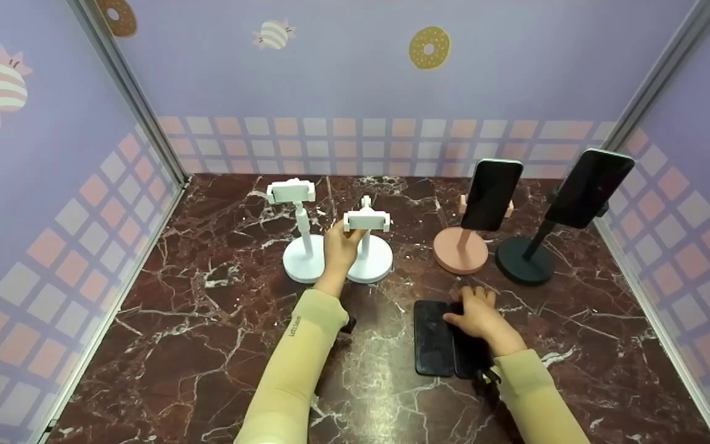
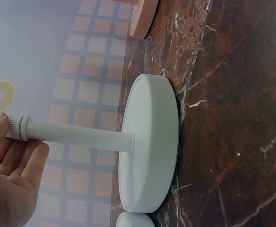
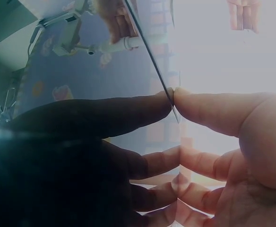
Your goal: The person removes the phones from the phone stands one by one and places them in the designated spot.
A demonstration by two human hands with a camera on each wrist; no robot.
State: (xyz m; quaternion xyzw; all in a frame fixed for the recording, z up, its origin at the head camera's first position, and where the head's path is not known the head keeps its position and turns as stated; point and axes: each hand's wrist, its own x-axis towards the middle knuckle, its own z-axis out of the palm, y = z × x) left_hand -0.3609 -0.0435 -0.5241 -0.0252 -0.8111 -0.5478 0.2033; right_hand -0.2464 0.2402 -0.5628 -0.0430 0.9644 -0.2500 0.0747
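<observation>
Left wrist view reveals what is mostly hidden by the clamp (image 1: 367,220) in the head view: the grooved collar (image 2: 17,126) of the right white stand (image 1: 372,265) is gripped by the left hand (image 1: 339,246), thumb on one side, curled fingers on the other. By the right wrist view, the thumb and slightly bent fingers of the right hand (image 1: 478,311) are shown spread, their tips set against a glossy surface in which they are mirrored; a reflected hand and white post are seen at the upper left. In the head view that hand is placed over the right flat phone (image 1: 471,354), right of lower centre, close beside the left flat phone (image 1: 433,339).

The tabletop (image 1: 195,370) is surfaced in dark red marble with white veins, and is enclosed by lilac walls (image 1: 355,80) printed with pale squares, doughnuts and sweets.

The left white stand (image 1: 302,262) is placed left of centre. At right, upright phones are held by the pink stand (image 1: 457,256) and the dark green stand (image 1: 524,262). Part of the right flat phone is covered by the right hand, and its lower corner by a dark wrist device (image 1: 486,379).
</observation>
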